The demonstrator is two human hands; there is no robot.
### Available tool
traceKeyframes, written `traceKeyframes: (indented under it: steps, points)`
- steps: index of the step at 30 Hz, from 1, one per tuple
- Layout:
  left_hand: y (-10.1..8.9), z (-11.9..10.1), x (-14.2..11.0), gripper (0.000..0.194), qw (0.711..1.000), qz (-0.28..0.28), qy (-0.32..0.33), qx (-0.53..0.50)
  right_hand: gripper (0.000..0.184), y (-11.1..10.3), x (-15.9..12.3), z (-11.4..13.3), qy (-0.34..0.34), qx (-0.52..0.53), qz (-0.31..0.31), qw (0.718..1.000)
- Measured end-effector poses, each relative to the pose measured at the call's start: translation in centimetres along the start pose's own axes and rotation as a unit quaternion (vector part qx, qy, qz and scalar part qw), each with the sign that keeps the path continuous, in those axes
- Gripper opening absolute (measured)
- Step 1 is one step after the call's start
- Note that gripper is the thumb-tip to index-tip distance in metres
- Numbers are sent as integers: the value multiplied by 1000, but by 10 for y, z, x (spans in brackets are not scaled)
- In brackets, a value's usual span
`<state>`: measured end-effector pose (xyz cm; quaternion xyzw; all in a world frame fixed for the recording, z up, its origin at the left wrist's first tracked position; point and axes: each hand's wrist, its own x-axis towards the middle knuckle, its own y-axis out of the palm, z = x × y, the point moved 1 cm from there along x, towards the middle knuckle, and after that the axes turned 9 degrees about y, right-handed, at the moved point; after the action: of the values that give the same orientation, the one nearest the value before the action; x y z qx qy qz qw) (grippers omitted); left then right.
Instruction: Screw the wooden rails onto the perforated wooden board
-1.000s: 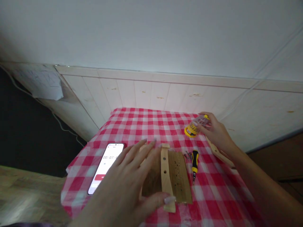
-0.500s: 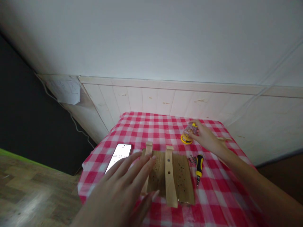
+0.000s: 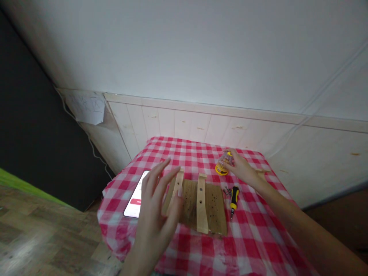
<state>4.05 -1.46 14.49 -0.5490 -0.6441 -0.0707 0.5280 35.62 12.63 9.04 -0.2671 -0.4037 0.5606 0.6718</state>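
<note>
My right hand point(image 3: 239, 165) is wrapped round a clear bit case with a yellow base and top point(image 3: 222, 168), tilted over the far right of the table. My left hand point(image 3: 156, 199) hovers with fingers spread, empty, in front of the left part of a wooden board point(image 3: 215, 209). Two pale wooden strips lie across the board; the right strip point(image 3: 202, 211) shows two dark holes or screw heads, while my fingers partly cover the left strip point(image 3: 178, 183). Right of the board lie a black-and-yellow screwdriver point(image 3: 234, 199) and several screws point(image 3: 227, 191).
A lit phone point(image 3: 132, 207) lies at the left, partly behind my left hand. Another pale wood piece point(image 3: 262, 174) rests behind my right forearm. A red-and-white checked cloth point(image 3: 250, 237) covers the table, which stands against a white panelled wall point(image 3: 189, 130).
My left hand has risen from over the board, its fingers now more upright and spread. My right hand stays on the bit case. The view has shifted slightly.
</note>
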Motion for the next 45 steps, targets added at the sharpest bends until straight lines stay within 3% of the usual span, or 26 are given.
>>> traceKeyframes:
  steps: [2,3,5,7,8,10,13,17,20,23,27,31,33,35,41,45]
  points:
    - [-1,-5,26,35,999,-4,24,-23,43,-3,-2,4,-5,-10,-13,1000]
    - [-1,-9,38,34,999,20,40,-28,47,-6,-5,7,-5,-12,-27,1000]
    - [4,-16,51,31,994,94,54,-14,50,-14,-13,15,-14,-37,-74,996]
    - [12,-21,53,26,984,172,53,1,41,-22,-27,24,-45,-113,-114,986]
    - [16,-22,50,22,977,208,43,5,35,-24,-34,29,-70,-175,-104,976]
    - [24,-20,43,19,959,282,26,23,25,-22,-50,37,-116,-285,-15,951]
    - [27,-12,42,16,935,342,45,84,17,-10,-67,43,-131,-344,72,927]
    - [20,2,56,18,934,330,74,114,15,7,-73,43,-120,-339,107,927]
    - [18,6,57,16,935,320,61,142,18,10,-68,39,-111,-306,127,937]
    - [20,3,42,17,932,332,41,140,19,4,-61,32,-95,-249,133,955]
    - [27,-9,13,23,942,324,43,77,23,-7,-59,27,-56,-163,96,980]
    - [32,-17,-7,27,951,308,2,23,29,-6,-72,43,-28,-70,56,996]
    - [34,-18,-12,27,955,297,-9,-4,23,1,-82,59,-29,75,52,995]
    - [36,-17,-16,37,957,290,-11,-21,18,9,-89,75,-46,144,49,987]
    - [46,-12,-26,80,953,302,-6,-20,12,19,-91,92,-74,134,82,985]
    - [52,-10,-28,74,943,331,19,22,14,16,-91,89,-77,108,120,984]
